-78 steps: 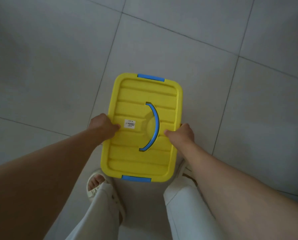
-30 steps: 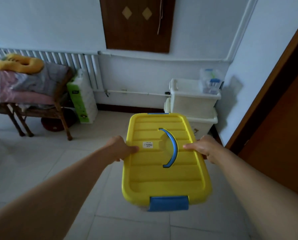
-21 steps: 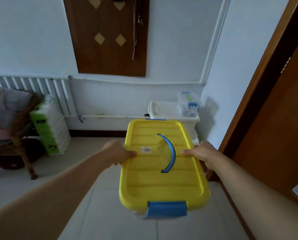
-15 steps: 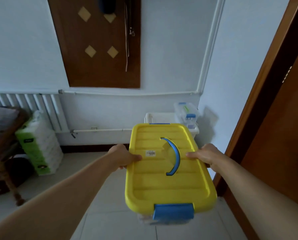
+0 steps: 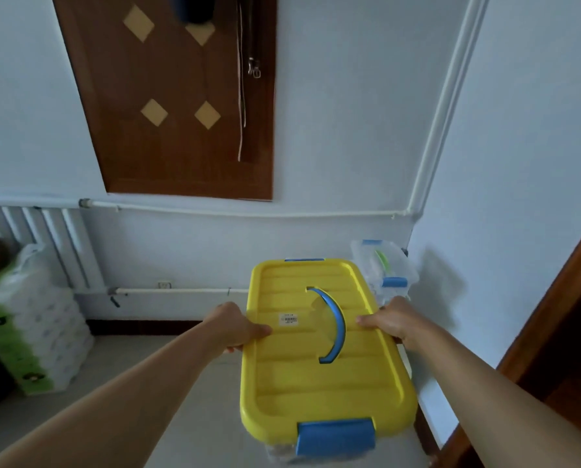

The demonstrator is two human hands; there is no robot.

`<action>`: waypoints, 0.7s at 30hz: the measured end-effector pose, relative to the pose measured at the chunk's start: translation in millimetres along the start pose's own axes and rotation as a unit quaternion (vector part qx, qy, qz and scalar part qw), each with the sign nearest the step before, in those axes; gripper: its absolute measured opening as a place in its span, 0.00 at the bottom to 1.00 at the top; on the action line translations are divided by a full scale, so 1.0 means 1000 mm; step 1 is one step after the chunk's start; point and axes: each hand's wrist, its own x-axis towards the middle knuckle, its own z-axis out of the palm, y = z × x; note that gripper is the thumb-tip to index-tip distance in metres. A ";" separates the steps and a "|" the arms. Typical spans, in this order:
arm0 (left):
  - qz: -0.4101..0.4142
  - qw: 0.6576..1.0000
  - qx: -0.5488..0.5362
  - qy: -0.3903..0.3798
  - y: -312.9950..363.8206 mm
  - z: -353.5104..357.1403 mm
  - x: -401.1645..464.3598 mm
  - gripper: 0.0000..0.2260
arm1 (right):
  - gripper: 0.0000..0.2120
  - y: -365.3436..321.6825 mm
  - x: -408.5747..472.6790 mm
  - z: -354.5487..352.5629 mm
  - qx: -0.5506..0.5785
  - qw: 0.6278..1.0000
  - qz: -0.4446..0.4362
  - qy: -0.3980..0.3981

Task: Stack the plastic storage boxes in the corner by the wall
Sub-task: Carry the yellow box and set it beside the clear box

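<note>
The yellow-lidded box (image 5: 322, 346) is held in the air in front of the corner, the left hand (image 5: 235, 327) and the right hand (image 5: 392, 320) each gripping a long edge of the lid, thumbs on top. It is judged rigid, smooth and fairly light; the side rims are the safe hold, since the blue handle (image 5: 333, 324) lies flat. Compared with half a second ago, the box is nearer to the wall, and only the small clear box (image 5: 383, 265) of the stack is seen behind it.

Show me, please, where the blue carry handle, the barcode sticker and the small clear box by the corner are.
blue carry handle (image 5: 339, 324): head view, middle of its arc.
barcode sticker (image 5: 288, 319): head view, centre of the label.
small clear box (image 5: 385, 266): head view, its transparent lid.
</note>
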 end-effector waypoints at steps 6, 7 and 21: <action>0.028 0.999 -0.015 -0.022 0.043 -0.015 0.131 0.19 | 0.29 -0.035 0.117 0.000 -0.012 0.999 0.024 0.022; 0.029 0.999 -0.014 -0.028 0.049 -0.017 0.148 0.19 | 0.29 -0.039 0.130 0.000 -0.015 0.999 0.027 0.031; 0.001 0.998 0.015 -0.059 0.158 0.011 0.374 0.18 | 0.28 -0.076 0.377 -0.032 -0.069 0.996 0.056 0.026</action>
